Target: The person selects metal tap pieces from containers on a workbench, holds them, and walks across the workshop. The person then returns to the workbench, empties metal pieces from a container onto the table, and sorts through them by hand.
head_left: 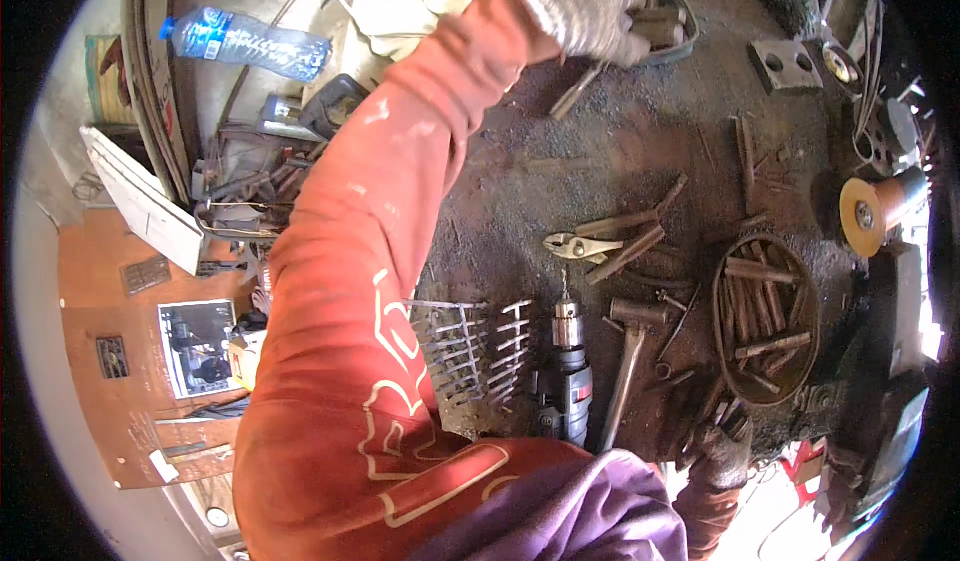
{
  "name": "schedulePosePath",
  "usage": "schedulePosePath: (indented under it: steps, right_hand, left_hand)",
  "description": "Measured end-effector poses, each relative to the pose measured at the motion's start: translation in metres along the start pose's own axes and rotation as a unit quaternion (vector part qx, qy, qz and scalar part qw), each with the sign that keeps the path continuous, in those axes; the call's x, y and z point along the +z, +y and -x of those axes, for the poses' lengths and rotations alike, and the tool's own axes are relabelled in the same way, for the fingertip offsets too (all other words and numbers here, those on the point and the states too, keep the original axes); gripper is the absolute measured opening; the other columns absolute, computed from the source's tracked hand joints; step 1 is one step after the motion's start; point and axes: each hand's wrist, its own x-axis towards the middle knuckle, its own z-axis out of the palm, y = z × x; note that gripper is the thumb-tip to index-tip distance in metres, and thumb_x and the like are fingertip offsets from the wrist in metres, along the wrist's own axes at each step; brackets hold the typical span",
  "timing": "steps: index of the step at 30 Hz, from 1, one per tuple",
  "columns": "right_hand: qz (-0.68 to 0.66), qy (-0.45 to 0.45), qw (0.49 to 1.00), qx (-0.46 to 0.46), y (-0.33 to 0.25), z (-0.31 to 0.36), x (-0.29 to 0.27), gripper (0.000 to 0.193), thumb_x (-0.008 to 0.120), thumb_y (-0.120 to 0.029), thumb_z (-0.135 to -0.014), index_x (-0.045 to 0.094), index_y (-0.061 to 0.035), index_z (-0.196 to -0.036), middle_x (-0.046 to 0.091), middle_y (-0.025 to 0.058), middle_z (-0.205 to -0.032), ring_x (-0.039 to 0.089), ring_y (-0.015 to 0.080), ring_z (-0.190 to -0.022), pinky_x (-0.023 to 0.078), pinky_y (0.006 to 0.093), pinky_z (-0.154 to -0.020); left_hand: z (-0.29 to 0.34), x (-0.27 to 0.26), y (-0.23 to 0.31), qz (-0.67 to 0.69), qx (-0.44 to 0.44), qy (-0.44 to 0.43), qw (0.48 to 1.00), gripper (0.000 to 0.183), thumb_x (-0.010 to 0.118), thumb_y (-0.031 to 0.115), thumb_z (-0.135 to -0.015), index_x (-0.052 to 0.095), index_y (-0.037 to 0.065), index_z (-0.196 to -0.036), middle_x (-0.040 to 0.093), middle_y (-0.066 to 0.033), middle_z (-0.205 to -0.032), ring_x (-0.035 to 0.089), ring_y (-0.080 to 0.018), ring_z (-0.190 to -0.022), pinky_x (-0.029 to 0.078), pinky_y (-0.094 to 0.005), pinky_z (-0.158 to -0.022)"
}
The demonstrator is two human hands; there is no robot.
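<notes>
Several metal pieces (660,29) lie in a tray (690,49) on the dark workbench's (530,191) far part; the left hand (588,6), gloved, partly curled, reaches there, its hold unclear. The right hand (722,451), bent near an oval bowl (816,321), may hold something; I cannot tell. Pliers (580,247), hammer (638,311) and drill (570,381) lie between.

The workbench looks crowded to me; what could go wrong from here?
The left hand is at a tray of metal pieces, which might spill if pulled or tipped. The drill lies with its bit exposed and could scratch a passing hand. The hammer, handle toward the person, might get bumped.
</notes>
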Motion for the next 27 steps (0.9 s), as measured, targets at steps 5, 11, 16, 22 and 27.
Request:
schedulePosePath:
  steps: [5,11,16,22,27]
  right_hand:
    - [-0.01,-0.014,0.998,0.063,-0.023,0.003,0.012,0.075,0.094,-0.025,-0.065,0.056,-0.0001,-0.125,0.066,0.0066,-0.106,0.066,0.0187,-0.083,0.055,0.0286,-0.059]
    - [-0.044,0.015,0.998,-0.041,-0.014,0.0,0.023,0.059,0.091,-0.025,-0.066,0.061,-0.0008,-0.111,0.067,0.0093,-0.08,0.062,0.0199,-0.051,0.049,0.0288,-0.039]
    - [-0.048,0.033,0.998,-0.036,-0.002,-0.001,0.007,0.072,0.092,-0.024,-0.065,0.058,0.0011,-0.124,0.069,0.009,-0.096,0.066,0.0177,-0.062,0.05,0.0276,-0.043]
    - [-0.061,0.0,0.998,-0.016,-0.008,0.001,0.014,0.073,0.092,-0.022,-0.066,0.058,-0.0026,-0.127,0.068,0.0049,-0.103,0.068,0.0187,-0.08,0.055,0.0304,-0.058]
    - [0.05,-0.027,0.997,0.046,-0.013,0.005,-0.002,0.059,0.083,-0.021,-0.073,0.056,-0.004,-0.123,0.063,0.0056,-0.11,0.064,0.0211,-0.096,0.056,0.0345,-0.075]
  left_hand:
    - [-0.041,-0.007,-0.035,-0.076,-0.033,-0.011,0.996,0.05,0.08,0.039,-0.076,0.068,0.0,-0.105,0.072,-0.0203,-0.092,0.07,-0.0346,-0.086,0.054,-0.0439,-0.077]
    - [0.016,0.038,-0.054,-0.009,-0.154,0.02,0.988,0.052,0.067,0.051,-0.086,0.071,0.003,-0.104,0.072,-0.0199,-0.091,0.07,-0.0347,-0.088,0.053,-0.0449,-0.081]
    - [0.038,0.102,-0.043,-0.139,-0.13,-0.017,0.982,0.05,0.059,0.046,-0.09,0.073,-0.001,-0.096,0.071,-0.0234,-0.088,0.069,-0.0404,-0.087,0.053,-0.0472,-0.08]
    - [0.03,0.1,-0.043,-0.08,-0.224,-0.162,0.958,0.039,0.06,0.035,-0.088,0.075,0.0,-0.097,0.073,-0.0217,-0.09,0.071,-0.037,-0.087,0.054,-0.0479,-0.081]
    - [0.023,0.05,-0.041,-0.07,-0.252,-0.134,0.956,0.059,0.053,0.055,-0.095,0.076,0.001,-0.088,0.072,-0.0171,-0.075,0.071,-0.0265,-0.069,0.055,-0.0405,-0.067]
